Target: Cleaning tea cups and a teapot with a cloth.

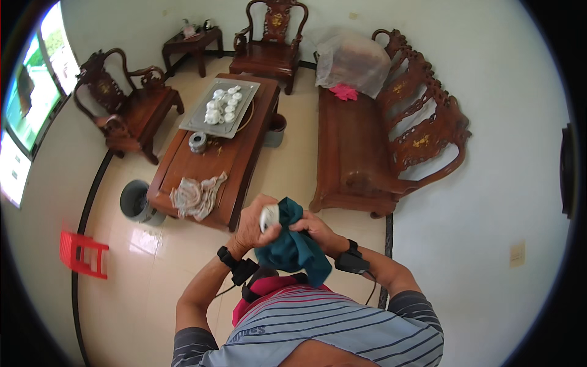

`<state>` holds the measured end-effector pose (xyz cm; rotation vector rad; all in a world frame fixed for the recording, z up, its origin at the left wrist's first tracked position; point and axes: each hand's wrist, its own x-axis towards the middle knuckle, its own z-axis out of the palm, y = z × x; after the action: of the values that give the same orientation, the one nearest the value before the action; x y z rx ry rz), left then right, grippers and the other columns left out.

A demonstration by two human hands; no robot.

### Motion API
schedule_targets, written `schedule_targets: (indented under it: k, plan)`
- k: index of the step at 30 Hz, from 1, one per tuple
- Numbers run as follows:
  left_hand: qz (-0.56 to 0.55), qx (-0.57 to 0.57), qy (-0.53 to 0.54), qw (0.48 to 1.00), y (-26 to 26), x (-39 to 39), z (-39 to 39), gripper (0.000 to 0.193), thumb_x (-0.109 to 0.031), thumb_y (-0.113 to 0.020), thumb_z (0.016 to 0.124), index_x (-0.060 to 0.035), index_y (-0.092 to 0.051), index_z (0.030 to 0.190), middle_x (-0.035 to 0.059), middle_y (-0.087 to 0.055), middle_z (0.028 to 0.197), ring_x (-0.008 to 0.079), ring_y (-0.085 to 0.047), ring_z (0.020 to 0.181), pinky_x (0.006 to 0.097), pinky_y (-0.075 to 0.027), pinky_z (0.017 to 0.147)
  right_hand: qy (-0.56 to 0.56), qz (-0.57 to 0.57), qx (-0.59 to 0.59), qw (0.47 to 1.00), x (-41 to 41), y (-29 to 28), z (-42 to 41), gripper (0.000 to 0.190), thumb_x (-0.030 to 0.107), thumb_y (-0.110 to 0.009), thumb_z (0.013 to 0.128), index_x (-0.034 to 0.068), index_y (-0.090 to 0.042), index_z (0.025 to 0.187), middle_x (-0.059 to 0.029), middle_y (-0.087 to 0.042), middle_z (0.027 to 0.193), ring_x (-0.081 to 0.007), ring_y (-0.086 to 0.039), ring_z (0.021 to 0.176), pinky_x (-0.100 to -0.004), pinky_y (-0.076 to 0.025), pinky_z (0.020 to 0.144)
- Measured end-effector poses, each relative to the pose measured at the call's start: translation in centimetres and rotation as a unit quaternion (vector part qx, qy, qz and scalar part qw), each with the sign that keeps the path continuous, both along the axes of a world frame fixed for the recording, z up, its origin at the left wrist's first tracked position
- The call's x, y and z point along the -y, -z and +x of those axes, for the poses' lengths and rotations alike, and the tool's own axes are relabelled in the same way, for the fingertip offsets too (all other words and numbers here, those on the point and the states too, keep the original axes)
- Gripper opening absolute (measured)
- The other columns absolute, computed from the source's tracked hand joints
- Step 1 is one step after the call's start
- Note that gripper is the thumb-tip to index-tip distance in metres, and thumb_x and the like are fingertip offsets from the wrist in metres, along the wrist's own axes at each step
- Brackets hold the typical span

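Observation:
My left hand grips a small white piece, apparently a ceramic cup, with its thumb and fingers wrapped round it. A teal cloth hangs in folds from my right hand, whose fingers pinch its upper part. One edge of the cloth rises beside the cup, close against it; whether any goes inside cannot be seen. Both hands are held in front of my body, above the floor near the end of the wooden tea table.
On the table are a grey tea tray with several white cups, a metallic ring-shaped object and a crumpled cloth. A carved bench stands right; a grey bin and red plastic stool stand left.

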<state>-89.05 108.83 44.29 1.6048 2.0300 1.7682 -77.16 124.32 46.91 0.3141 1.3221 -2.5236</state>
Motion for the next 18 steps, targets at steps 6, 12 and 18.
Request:
schedule_targets:
  k: [6,12,18]
  plan:
    - [-0.219,0.65,0.013,0.727,1.7,-9.6,-12.5,0.038,-0.038,-0.046,0.092,-0.0032,-0.057,0.103,0.0048,-0.058,0.082,0.0152,-0.054,0.072,0.0318,-0.046,0.069,-0.221,0.623,-0.097,0.744,-8.3,1.5,-13.1,0.03,0.012,-0.054,0.083,0.002,-0.057,0.111,-0.0227,-0.061,0.1,-0.0403,-0.059,0.09,-0.0417,-0.048,0.082]
    - [-0.059,0.187,0.054,0.979,2.7,-16.8,-18.8,0.044,-0.034,-0.061,0.083,-0.0037,-0.05,0.113,0.0144,-0.059,0.082,0.0285,-0.06,0.073,0.037,-0.048,0.068,0.054,0.152,-0.031,0.986,-15.1,1.0,-19.0,0.031,0.01,-0.056,0.081,-0.002,-0.057,0.11,-0.0152,-0.065,0.097,-0.0274,-0.063,0.088,-0.0373,-0.049,0.08]
    - [-0.215,0.083,0.036,0.972,0.6,-27.2,-25.2,0.044,-0.039,-0.062,0.083,-0.0035,-0.051,0.107,0.0164,-0.059,0.076,0.041,-0.06,0.072,0.0432,-0.05,0.067,-0.01,0.299,-0.081,0.951,-24.7,2.9,-24.6,0.03,0.011,-0.056,0.082,0.0,-0.058,0.111,-0.0125,-0.063,0.101,-0.0209,-0.06,0.095,-0.0317,-0.048,0.084]
